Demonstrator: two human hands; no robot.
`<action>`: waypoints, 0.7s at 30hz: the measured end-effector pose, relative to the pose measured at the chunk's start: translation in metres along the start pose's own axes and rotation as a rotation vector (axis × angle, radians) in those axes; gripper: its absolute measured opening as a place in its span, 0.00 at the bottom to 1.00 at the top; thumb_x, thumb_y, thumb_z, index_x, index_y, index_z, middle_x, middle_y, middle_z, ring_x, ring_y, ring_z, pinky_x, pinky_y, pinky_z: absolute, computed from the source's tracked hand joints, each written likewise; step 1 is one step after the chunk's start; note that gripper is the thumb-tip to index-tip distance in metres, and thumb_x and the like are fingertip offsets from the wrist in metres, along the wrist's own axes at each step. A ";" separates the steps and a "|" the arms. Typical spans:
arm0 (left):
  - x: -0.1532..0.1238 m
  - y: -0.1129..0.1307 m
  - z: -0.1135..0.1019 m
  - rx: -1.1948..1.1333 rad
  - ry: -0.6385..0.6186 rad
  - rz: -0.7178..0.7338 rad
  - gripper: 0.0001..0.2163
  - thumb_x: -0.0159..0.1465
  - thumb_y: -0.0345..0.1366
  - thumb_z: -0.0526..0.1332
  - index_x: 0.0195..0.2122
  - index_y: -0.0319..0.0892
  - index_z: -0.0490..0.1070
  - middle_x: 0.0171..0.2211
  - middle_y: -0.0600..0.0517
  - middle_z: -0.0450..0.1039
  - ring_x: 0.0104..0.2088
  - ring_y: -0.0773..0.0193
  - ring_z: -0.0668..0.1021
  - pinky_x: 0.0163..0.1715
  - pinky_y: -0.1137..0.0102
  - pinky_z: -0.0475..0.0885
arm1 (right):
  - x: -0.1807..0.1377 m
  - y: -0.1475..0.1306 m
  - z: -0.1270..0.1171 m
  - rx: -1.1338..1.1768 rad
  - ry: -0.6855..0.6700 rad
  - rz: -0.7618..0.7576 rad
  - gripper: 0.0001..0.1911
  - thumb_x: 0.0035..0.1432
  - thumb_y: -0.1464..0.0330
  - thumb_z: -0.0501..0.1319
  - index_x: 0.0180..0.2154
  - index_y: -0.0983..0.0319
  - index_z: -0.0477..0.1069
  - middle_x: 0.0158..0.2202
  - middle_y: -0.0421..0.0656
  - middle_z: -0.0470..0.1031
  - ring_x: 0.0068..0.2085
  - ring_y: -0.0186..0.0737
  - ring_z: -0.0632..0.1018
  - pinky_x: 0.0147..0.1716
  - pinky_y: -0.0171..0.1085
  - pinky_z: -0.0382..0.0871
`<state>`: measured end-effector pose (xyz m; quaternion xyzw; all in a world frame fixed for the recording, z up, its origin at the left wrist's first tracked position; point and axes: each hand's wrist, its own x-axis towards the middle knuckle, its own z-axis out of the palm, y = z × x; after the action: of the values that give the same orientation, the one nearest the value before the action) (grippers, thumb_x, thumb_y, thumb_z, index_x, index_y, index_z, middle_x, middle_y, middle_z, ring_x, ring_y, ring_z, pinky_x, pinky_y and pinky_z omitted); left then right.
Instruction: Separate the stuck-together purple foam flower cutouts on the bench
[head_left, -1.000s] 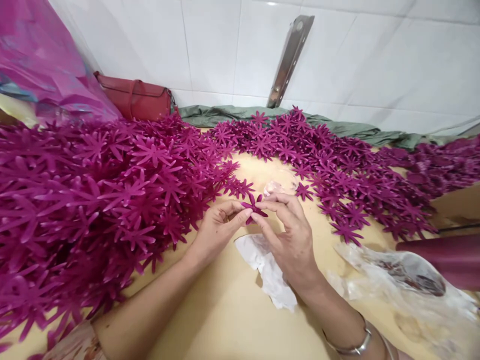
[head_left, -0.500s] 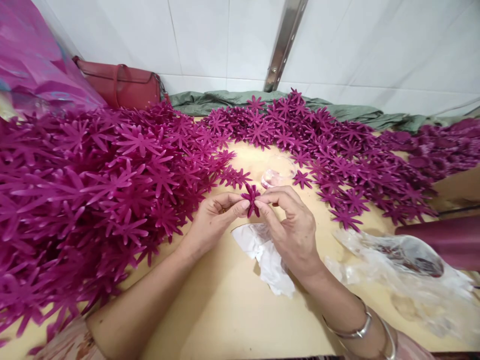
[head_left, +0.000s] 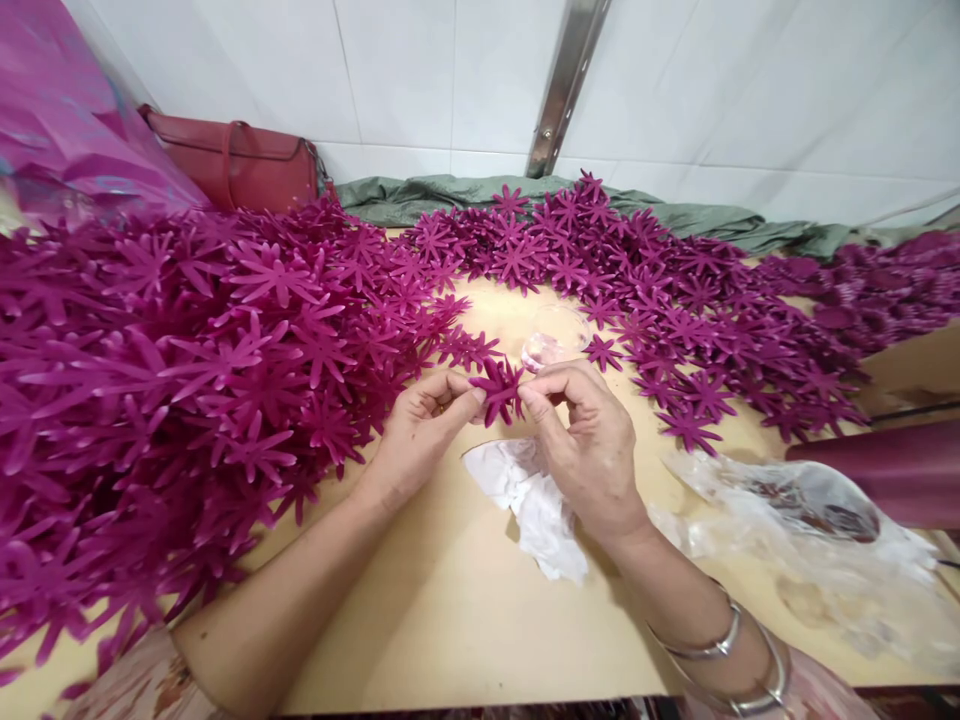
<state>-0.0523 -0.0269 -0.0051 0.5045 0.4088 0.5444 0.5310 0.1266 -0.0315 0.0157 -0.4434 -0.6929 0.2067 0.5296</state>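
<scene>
Between my two hands, over the middle of the table, is a small magenta artificial flower piece [head_left: 498, 390] with narrow pointed petals. My left hand [head_left: 429, 425] pinches its left side between thumb and forefinger. On the right side, my right hand [head_left: 589, 430] grips a petal the same way, the other fingers curled in. Beneath the hands lies a crumpled white tissue [head_left: 536, 510]. Just beyond them sits a small clear plastic dish [head_left: 555, 338], with a single loose flower piece [head_left: 604, 352] beside it.
A big heap of magenta flower pieces [head_left: 187, 380] covers the left side, and another pile [head_left: 675, 290] curves along the back and right. A clear plastic bag [head_left: 817, 530] lies at right near a dark red object [head_left: 885, 470]. A red handbag [head_left: 240, 165] rests against the tiled wall.
My hands have drawn slightly apart, and the flower piece between them has turned and spread wider, showing more of its petals. The piles have stayed as they were.
</scene>
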 end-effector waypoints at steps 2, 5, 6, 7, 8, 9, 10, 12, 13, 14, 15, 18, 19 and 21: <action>0.001 -0.003 0.000 -0.082 0.055 -0.011 0.10 0.65 0.39 0.67 0.29 0.41 0.72 0.28 0.56 0.72 0.31 0.70 0.73 0.39 0.73 0.70 | 0.001 0.002 -0.001 0.010 0.039 0.060 0.07 0.67 0.68 0.62 0.33 0.58 0.72 0.35 0.41 0.74 0.41 0.42 0.75 0.46 0.42 0.69; 0.002 -0.005 0.000 -0.178 0.129 -0.035 0.10 0.64 0.39 0.68 0.29 0.42 0.70 0.27 0.57 0.70 0.30 0.70 0.72 0.38 0.74 0.70 | 0.002 0.003 -0.001 0.096 0.085 0.179 0.05 0.67 0.66 0.62 0.36 0.58 0.72 0.35 0.41 0.74 0.39 0.41 0.75 0.44 0.41 0.69; 0.003 -0.005 0.001 -0.202 0.152 -0.040 0.10 0.63 0.40 0.68 0.30 0.42 0.70 0.27 0.57 0.69 0.30 0.71 0.72 0.39 0.74 0.70 | 0.003 0.003 -0.001 0.145 0.090 0.213 0.04 0.67 0.66 0.62 0.36 0.58 0.71 0.35 0.40 0.74 0.38 0.40 0.75 0.42 0.40 0.70; 0.003 -0.005 0.001 -0.225 0.174 -0.043 0.10 0.63 0.40 0.69 0.30 0.42 0.70 0.27 0.57 0.69 0.30 0.71 0.72 0.39 0.74 0.71 | 0.003 0.003 0.000 0.197 0.088 0.237 0.04 0.67 0.66 0.62 0.37 0.58 0.71 0.34 0.40 0.74 0.38 0.39 0.74 0.41 0.39 0.70; 0.004 -0.005 0.002 -0.249 0.193 -0.044 0.11 0.62 0.40 0.69 0.30 0.42 0.70 0.27 0.57 0.69 0.30 0.71 0.72 0.39 0.74 0.71 | 0.004 0.003 0.000 0.244 0.082 0.253 0.04 0.67 0.66 0.62 0.37 0.58 0.71 0.34 0.40 0.74 0.37 0.39 0.74 0.41 0.39 0.70; 0.004 -0.005 0.002 -0.268 0.210 -0.045 0.11 0.62 0.41 0.70 0.31 0.42 0.70 0.27 0.57 0.69 0.30 0.71 0.72 0.38 0.74 0.71 | 0.004 0.003 0.001 0.282 0.073 0.265 0.03 0.66 0.66 0.62 0.37 0.58 0.71 0.34 0.40 0.74 0.37 0.38 0.75 0.41 0.38 0.70; 0.004 -0.005 0.003 -0.282 0.221 -0.044 0.11 0.61 0.41 0.70 0.31 0.42 0.70 0.27 0.58 0.68 0.30 0.71 0.71 0.38 0.74 0.71 | 0.004 0.002 0.001 0.308 0.064 0.275 0.03 0.66 0.66 0.63 0.38 0.58 0.72 0.35 0.40 0.75 0.38 0.38 0.75 0.42 0.38 0.71; 0.003 -0.005 0.003 -0.286 0.215 -0.036 0.11 0.62 0.41 0.70 0.32 0.42 0.70 0.28 0.58 0.68 0.30 0.71 0.71 0.38 0.74 0.71 | 0.004 0.002 0.001 0.329 0.059 0.292 0.03 0.66 0.66 0.64 0.38 0.58 0.73 0.35 0.40 0.75 0.38 0.38 0.76 0.43 0.38 0.71; 0.002 -0.005 0.004 -0.269 0.200 -0.029 0.11 0.63 0.42 0.70 0.32 0.42 0.70 0.28 0.58 0.68 0.30 0.71 0.71 0.39 0.74 0.71 | 0.003 0.002 0.001 0.314 0.065 0.291 0.03 0.66 0.66 0.64 0.38 0.58 0.73 0.35 0.40 0.75 0.38 0.37 0.75 0.43 0.38 0.71; 0.001 -0.004 0.004 -0.240 0.178 -0.023 0.11 0.64 0.42 0.69 0.33 0.42 0.70 0.28 0.58 0.68 0.31 0.71 0.71 0.39 0.74 0.70 | 0.003 0.002 0.001 0.278 0.072 0.276 0.03 0.66 0.66 0.64 0.38 0.58 0.73 0.35 0.39 0.75 0.37 0.37 0.75 0.42 0.38 0.71; 0.000 -0.003 0.004 -0.198 0.151 -0.017 0.11 0.65 0.42 0.68 0.33 0.42 0.70 0.28 0.58 0.68 0.31 0.71 0.71 0.39 0.74 0.70 | 0.002 0.002 0.002 0.225 0.076 0.244 0.03 0.66 0.67 0.64 0.38 0.58 0.73 0.34 0.39 0.75 0.37 0.37 0.75 0.41 0.38 0.70; -0.002 0.002 0.007 -0.067 0.026 -0.001 0.11 0.66 0.42 0.68 0.33 0.41 0.72 0.30 0.55 0.70 0.33 0.69 0.73 0.40 0.74 0.69 | -0.001 0.002 0.004 0.016 0.042 0.071 0.02 0.66 0.69 0.64 0.37 0.57 0.74 0.34 0.38 0.77 0.37 0.38 0.76 0.43 0.39 0.70; -0.003 0.004 0.008 -0.052 -0.013 0.005 0.11 0.65 0.43 0.69 0.34 0.41 0.73 0.31 0.55 0.72 0.35 0.68 0.73 0.40 0.73 0.69 | -0.002 0.002 0.004 -0.038 0.016 0.007 0.03 0.66 0.70 0.63 0.37 0.57 0.74 0.35 0.39 0.78 0.38 0.39 0.77 0.44 0.40 0.70; -0.003 0.006 0.010 -0.059 -0.055 0.019 0.12 0.62 0.43 0.71 0.34 0.41 0.73 0.33 0.54 0.73 0.36 0.67 0.74 0.41 0.72 0.70 | -0.003 0.003 0.006 -0.104 -0.030 -0.086 0.05 0.67 0.71 0.62 0.37 0.57 0.74 0.36 0.40 0.79 0.41 0.41 0.78 0.46 0.43 0.71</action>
<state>-0.0441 -0.0312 0.0018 0.5071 0.3729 0.5472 0.5517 0.1224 -0.0316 0.0099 -0.4372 -0.7287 0.1542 0.5040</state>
